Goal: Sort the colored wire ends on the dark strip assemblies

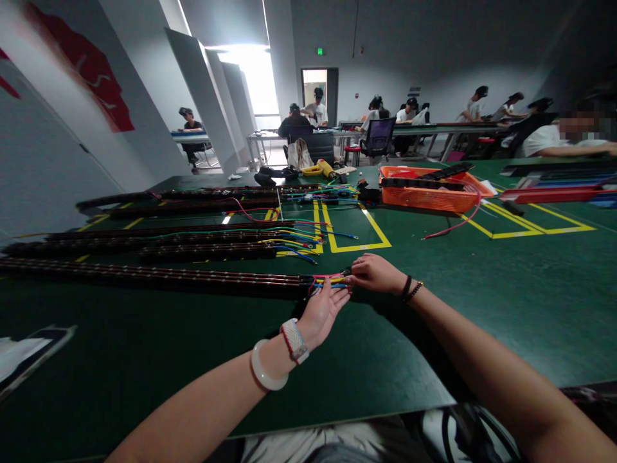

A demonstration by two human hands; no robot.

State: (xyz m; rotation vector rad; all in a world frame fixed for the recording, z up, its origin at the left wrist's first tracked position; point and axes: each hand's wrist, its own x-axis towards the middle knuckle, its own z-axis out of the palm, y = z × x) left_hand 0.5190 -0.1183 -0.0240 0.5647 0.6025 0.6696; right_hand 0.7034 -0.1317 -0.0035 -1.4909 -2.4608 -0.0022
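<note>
A long black wire harness (159,273) with brownish strands lies across the table, and pink, yellow and blue wires come out of its right end. My left hand (321,315) is under these coloured wires (332,280), fingers stretched out and thumb against them. Closed from the right, my right hand (378,272) pinches the wire ends by its fingertips. A small dark piece (346,271) shows at those fingertips, too small to name. The exact grip on each wire is partly hidden.
Behind lie more harnesses (207,249) with loose coloured leads ending in terminals. Farther back are an orange basket (429,200) and a yellow heat gun (321,169). Yellow tape (385,244) marks the green table (463,289). Several people sit or stand at tables beyond.
</note>
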